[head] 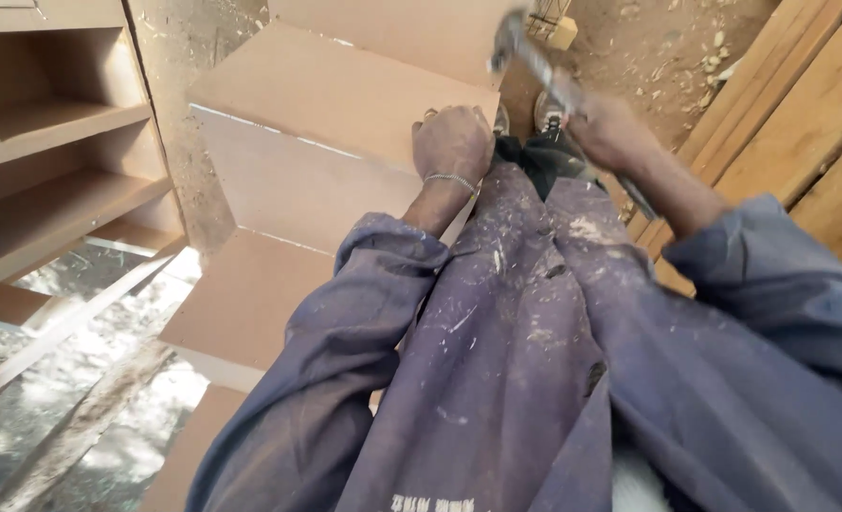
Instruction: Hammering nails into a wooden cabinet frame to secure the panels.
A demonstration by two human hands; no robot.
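Observation:
My left hand (pixel 453 142) presses on the near edge of a brown fibreboard box panel (pixel 326 95), fingers curled over its rim; a thin bracelet circles the wrist. My right hand (pixel 603 128) is raised to the right of it, closed around the handle of a hammer (pixel 525 52) whose metal head points up and left, blurred. Both arms wear dusty blue-grey sleeves. My shoes (pixel 546 114) show between the hands.
More stacked board panels (pixel 250 294) step down toward me on the left. An open shelf cabinet (pixel 51 161) stands at far left. Wooden planks (pixel 800 114) lean at right. Sawdust covers the floor (pixel 658 47); thin wood strips (pixel 70 322) lie at lower left.

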